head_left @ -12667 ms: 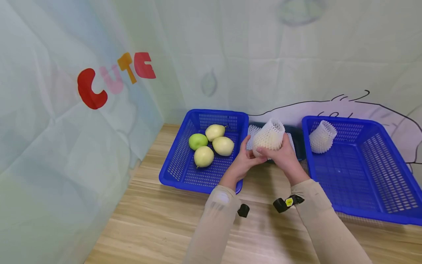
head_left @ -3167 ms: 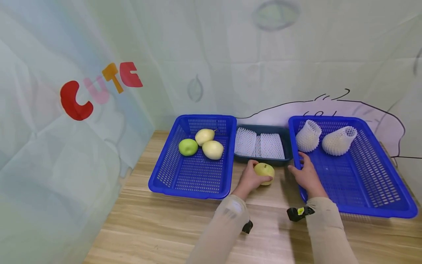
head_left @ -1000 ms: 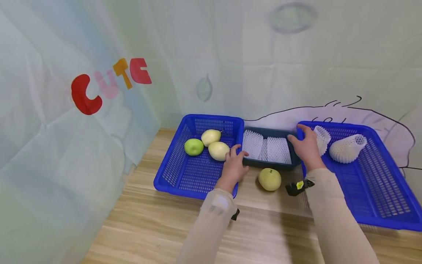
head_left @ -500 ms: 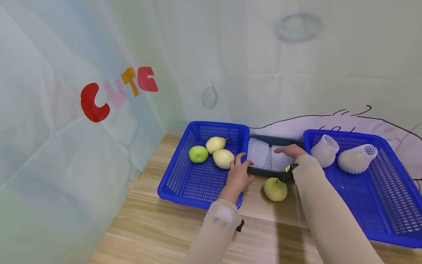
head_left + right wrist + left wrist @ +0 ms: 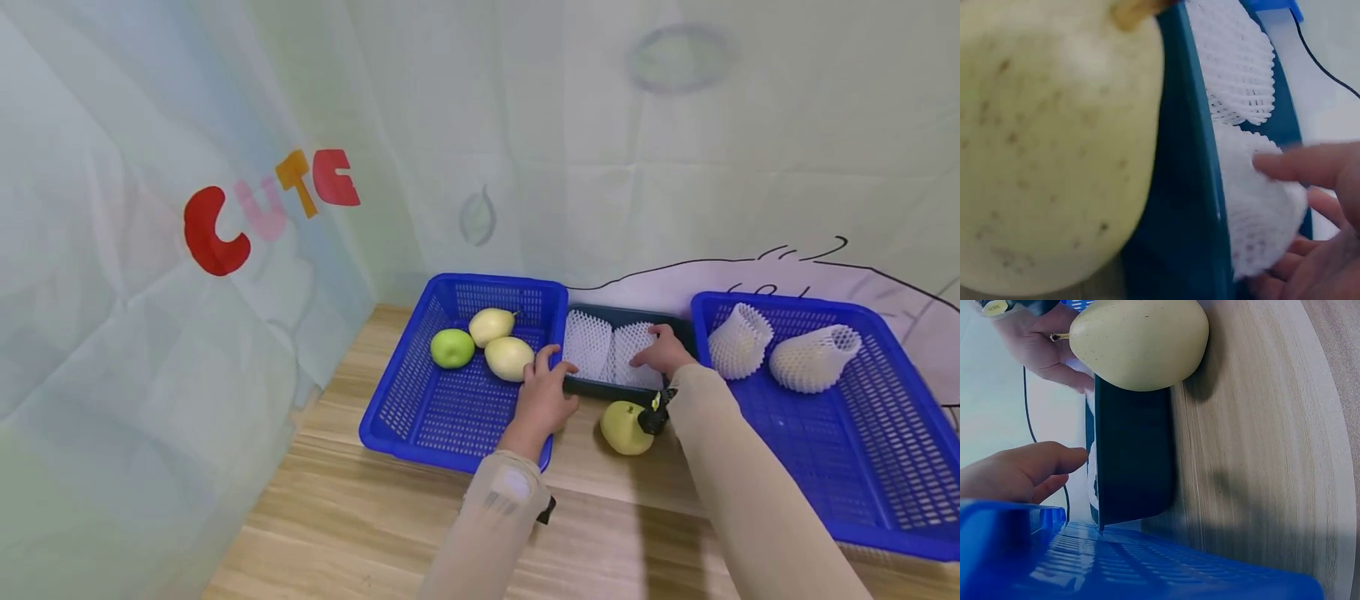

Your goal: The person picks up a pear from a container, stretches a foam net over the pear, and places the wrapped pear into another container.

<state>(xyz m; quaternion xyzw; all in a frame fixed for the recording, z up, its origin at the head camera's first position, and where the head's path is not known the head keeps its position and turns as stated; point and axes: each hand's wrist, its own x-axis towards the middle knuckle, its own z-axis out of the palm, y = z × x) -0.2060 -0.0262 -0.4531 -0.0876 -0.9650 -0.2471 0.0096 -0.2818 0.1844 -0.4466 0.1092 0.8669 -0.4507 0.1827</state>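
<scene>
My right hand (image 5: 664,350) grips a white foam fruit net (image 5: 1257,206) in the dark green tray (image 5: 600,389), thumb over its face and fingers at its edge. A second foam net (image 5: 587,346) lies to the left in the same tray. My left hand (image 5: 545,402) is held over the right rim of the left blue basket (image 5: 442,454), fingers spread and loosely bent, with nothing in them. On the table before the tray sits a yellow pear (image 5: 624,429), large in both wrist views and partly covered by the right wrist's camera in the head view.
Inside the left basket lie a green apple (image 5: 452,348) and two pale pears (image 5: 510,359). The right blue basket (image 5: 701,333) contains two fruits in foam nets (image 5: 813,360). A fabric backdrop (image 5: 525,167) stands behind the wooden table (image 5: 337,500).
A pear left the left basket and now sits on the table; a second netted fruit is in the right basket. My right hand moved from the tray's right end onto the right foam net, shifting it.
</scene>
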